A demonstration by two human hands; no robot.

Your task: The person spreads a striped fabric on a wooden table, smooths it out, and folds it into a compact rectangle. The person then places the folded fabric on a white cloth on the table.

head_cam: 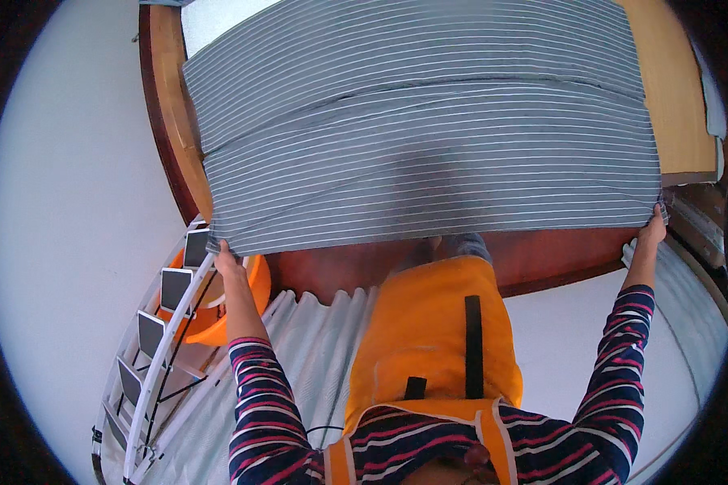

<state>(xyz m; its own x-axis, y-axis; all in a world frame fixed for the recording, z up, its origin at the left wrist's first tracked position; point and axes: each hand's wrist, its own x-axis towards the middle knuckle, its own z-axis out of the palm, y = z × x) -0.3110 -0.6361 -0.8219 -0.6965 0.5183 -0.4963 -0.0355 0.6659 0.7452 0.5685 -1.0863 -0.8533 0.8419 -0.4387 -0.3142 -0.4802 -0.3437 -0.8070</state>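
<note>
A wide grey cloth with thin white stripes [424, 133] is stretched out before me, with a crease running across its middle. My left hand [225, 260] grips its near left corner. At the near right corner, my right hand [654, 227] pinches the edge of the same cloth. Both arms reach far apart, and the near edge hangs almost straight between them. A dark shadow falls on the cloth's lower middle. What lies beneath most of the fabric is hidden.
A white stepladder [164, 339] leans at the left, beside an orange tub [258, 291]. Pale curtains [315, 339] hang behind it. Dark red flooring [333, 267] shows under the cloth. A light wooden surface [673, 103] is at the right, near a cardboard box [697, 221].
</note>
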